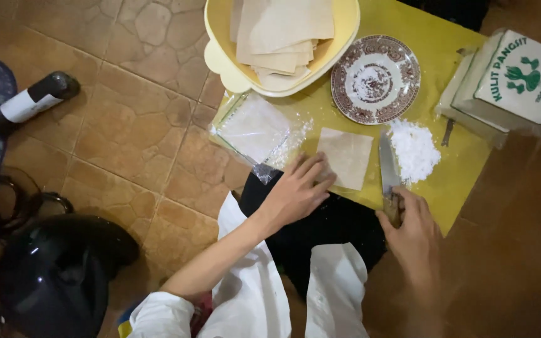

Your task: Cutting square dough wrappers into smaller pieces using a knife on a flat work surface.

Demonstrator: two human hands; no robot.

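A square pale dough sheet (347,156) lies on a yellow board (446,181) across my lap. My left hand (295,191) rests flat at the sheet's near left corner, fingers spread and touching its edge. My right hand (413,228) grips the wooden handle of a knife (387,168), whose blade lies along the sheet's right edge, pointing away from me. A heap of white flour (414,150) sits just right of the blade.
A yellow bowl (220,37) holds a stack of dough sheets. A brown patterned plate (376,78), a wrapped packet of dough sheets (508,81) and a clear plastic bag (252,128) also lie on the board. A dark bottle (29,100) and a black helmet (51,269) are on the tiled floor.
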